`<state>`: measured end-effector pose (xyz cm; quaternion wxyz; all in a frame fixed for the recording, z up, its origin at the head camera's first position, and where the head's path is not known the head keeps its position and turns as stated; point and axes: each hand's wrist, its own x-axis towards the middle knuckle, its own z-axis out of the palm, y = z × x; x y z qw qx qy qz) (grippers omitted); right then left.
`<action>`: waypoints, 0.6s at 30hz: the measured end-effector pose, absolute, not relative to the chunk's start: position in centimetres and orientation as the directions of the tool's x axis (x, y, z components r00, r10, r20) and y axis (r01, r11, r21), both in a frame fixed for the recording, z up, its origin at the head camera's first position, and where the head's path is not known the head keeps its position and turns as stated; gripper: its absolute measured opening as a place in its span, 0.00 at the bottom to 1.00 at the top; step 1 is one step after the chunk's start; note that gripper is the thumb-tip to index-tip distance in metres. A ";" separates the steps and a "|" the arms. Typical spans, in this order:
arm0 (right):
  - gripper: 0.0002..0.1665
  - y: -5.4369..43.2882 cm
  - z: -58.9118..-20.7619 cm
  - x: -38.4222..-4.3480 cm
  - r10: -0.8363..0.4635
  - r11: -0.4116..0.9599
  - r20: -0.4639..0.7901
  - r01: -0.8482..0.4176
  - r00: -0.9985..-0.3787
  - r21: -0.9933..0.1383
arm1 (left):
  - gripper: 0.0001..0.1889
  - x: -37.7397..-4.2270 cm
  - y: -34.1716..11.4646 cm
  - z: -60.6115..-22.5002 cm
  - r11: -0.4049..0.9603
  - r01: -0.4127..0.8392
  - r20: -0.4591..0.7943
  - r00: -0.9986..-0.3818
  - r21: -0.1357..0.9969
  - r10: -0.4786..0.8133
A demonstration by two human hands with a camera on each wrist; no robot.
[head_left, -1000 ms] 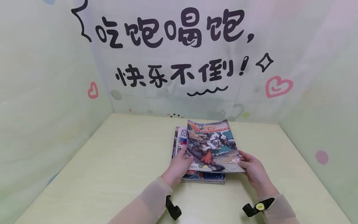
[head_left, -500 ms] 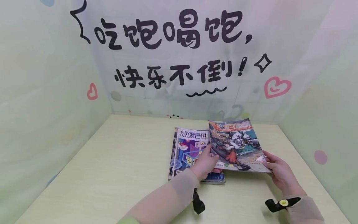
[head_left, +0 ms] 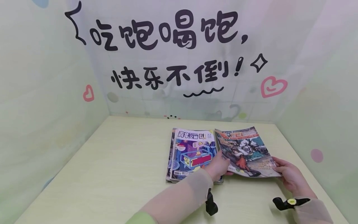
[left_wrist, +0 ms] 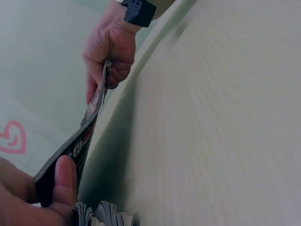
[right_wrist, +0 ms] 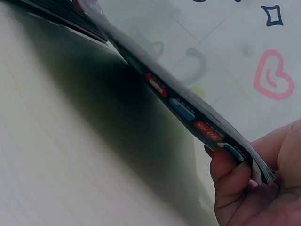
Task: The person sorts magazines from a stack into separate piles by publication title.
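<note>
Both hands hold one magazine (head_left: pixel 246 152) with a dark, colourful cover of an armed figure and a white creature. My left hand (head_left: pixel 218 166) grips its left edge, and my right hand (head_left: pixel 291 175) pinches its lower right corner. In both wrist views the magazine (left_wrist: pixel 77 141) is raised above the table, casting a shadow below. Left of it lies a stack of magazines, topped by a purple one (head_left: pixel 195 155) with a white title band. My left hand covers that stack's lower right corner. Fingers under the held magazine are partly hidden in the head view.
The pale wooden table (head_left: pixel 112 174) extends around the stack and toward me. Behind it hangs a light cloth wall (head_left: pixel 156 102) with black lettering and pink hearts. More cloth walls close off the left and right sides.
Both hands have carried the held magazine rightward off the stack, and lately a little lower. The purple magazine on the stack has come into view.
</note>
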<state>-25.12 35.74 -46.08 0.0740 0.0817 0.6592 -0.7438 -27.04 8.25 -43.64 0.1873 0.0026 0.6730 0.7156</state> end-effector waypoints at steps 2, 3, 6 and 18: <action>0.35 35.7 -46.1 -25.4 0.018 -0.059 -0.228 0.227 -0.974 -0.972 | 0.27 -26.9 8.5 -43.8 0.002 -0.257 -0.247 -0.928 0.967 0.278; 0.36 35.6 -46.1 -25.6 0.035 -0.024 -0.237 0.236 -0.971 -0.971 | 0.25 -26.8 8.7 -43.8 0.026 -0.246 -0.243 -0.930 0.969 0.276; 0.37 35.5 -45.9 -25.9 0.099 0.092 -0.250 0.259 -0.963 -0.962 | 0.21 -26.5 9.1 -43.8 0.065 -0.232 -0.241 -0.929 0.971 0.283; 0.32 34.5 -46.2 -26.7 0.335 0.298 -0.212 0.317 -0.918 -0.901 | 0.24 -26.4 9.6 -43.6 0.042 -0.341 -0.337 -0.890 0.939 0.307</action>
